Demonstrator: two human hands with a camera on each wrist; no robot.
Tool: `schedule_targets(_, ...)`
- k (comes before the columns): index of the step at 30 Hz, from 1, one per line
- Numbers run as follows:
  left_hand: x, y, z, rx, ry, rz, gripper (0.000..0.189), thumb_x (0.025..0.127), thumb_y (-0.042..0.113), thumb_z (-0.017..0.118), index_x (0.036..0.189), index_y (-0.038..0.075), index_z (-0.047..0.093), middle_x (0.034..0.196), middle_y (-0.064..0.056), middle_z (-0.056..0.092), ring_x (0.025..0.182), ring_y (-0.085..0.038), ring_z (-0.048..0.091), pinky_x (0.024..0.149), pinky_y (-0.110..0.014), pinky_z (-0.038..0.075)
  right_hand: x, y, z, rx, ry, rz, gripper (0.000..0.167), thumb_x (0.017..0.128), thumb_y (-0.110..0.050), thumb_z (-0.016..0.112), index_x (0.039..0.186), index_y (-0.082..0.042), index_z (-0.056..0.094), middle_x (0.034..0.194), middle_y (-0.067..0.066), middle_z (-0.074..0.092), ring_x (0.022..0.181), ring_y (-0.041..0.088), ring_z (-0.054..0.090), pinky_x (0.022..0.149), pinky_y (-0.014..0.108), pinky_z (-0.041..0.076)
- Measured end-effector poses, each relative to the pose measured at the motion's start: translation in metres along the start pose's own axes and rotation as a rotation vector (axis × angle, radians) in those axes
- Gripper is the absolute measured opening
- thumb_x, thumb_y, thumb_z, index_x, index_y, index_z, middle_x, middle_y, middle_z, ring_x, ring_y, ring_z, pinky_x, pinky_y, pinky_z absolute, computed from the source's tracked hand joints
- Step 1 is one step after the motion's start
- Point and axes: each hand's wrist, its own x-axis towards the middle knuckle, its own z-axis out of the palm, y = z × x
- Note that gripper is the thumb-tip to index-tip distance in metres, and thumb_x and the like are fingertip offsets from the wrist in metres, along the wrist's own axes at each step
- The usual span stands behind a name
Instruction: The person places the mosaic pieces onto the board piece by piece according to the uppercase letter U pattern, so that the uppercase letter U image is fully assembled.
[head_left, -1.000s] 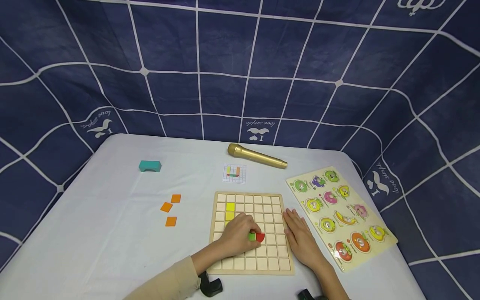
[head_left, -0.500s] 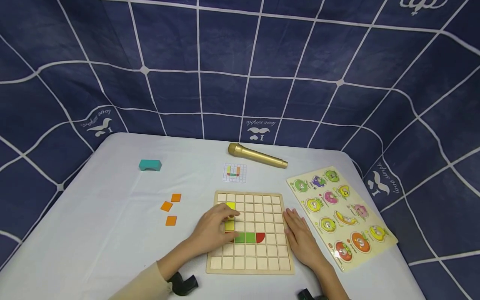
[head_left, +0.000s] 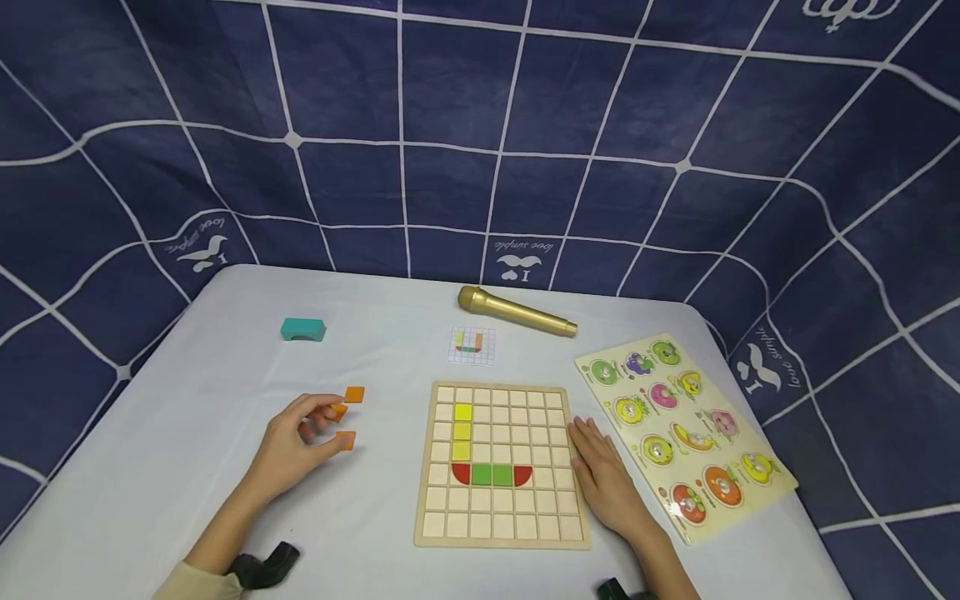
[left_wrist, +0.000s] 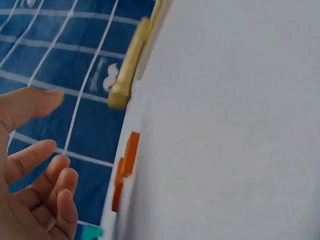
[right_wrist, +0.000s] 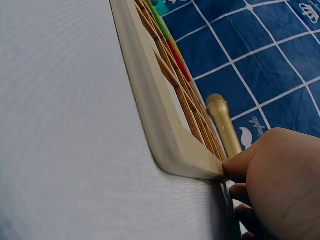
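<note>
My left hand [head_left: 288, 442] is over the table's left part, thumb and fingers spread apart, with nothing gripped between them. Around its fingertips lie three orange square tiles [head_left: 355, 394]; fingers and thumb partly cover two of them. In the left wrist view the orange tiles [left_wrist: 131, 154] lie beyond the fingers. A wooden grid board [head_left: 502, 527] carries a column of three yellow tiles [head_left: 462, 431]. Below this column runs a row of two green tiles [head_left: 492, 475] with a red quarter-round tile [head_left: 522, 476] at each end. My right hand [head_left: 609, 492] rests along the board's right edge, touching it.
A small pattern card [head_left: 472, 346] and a gold microphone [head_left: 517, 311] lie behind the board. A fruit puzzle board [head_left: 675, 400] lies slanted on the right. At the back left stands a teal arch block [head_left: 303, 329].
My left hand has left the green and red tiles, passed over the yellow column, and moved left to the orange tiles. My right hand stays at the board's edge.
</note>
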Motion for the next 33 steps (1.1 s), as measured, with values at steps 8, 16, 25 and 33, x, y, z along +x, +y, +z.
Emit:
schedule_targets(8,-0.011,-0.022,-0.001,-0.013,-0.053,-0.077,0.047,0.066,0.012,0.083,0.109,0.007,0.063,0.084,-0.003,0.056,0.07,-0.014,0.047,0.06,-0.022,0.038,-0.002,0.0,0.001,-0.002,0.026,-0.018,0.047,0.091,-0.007,0.054,0.136,0.0,0.041,0.143,0.015,0.034,0.134,0.032,0.025,0.105,0.051,0.015)
schedule_targets(16,-0.013,-0.024,0.0,0.127,-0.151,-0.106,0.045,0.062,0.032,0.085,0.099,0.015,0.066,0.082,0.005,0.051,0.073,-0.01,0.044,0.064,-0.02,0.034,0.0,0.001,0.0,0.008,0.021,-0.027,0.047,0.092,-0.007,0.053,0.137,0.001,0.04,0.143,0.016,0.034,0.134,0.033,0.024,0.105,0.053,0.015)
schedule_targets(25,-0.013,-0.027,0.002,0.177,-0.154,-0.068,0.036,0.063,0.017,0.085,0.094,0.015,0.069,0.081,0.009,0.051,0.071,-0.007,0.044,0.063,-0.019,0.036,-0.001,0.002,0.001,0.005,0.018,-0.02,0.048,0.091,-0.007,0.054,0.137,0.0,0.041,0.144,0.015,0.034,0.135,0.031,0.024,0.105,0.052,0.015)
schedule_targets(33,-0.013,-0.029,0.003,0.204,-0.15,-0.047,0.031,0.063,0.011,0.083,0.091,0.016,0.069,0.08,0.009,0.051,0.07,-0.005,0.043,0.062,-0.02,0.036,0.0,0.002,0.001,0.001,0.024,-0.024,0.047,0.092,-0.007,0.054,0.137,0.0,0.041,0.143,0.015,0.034,0.134,0.031,0.024,0.105,0.052,0.015)
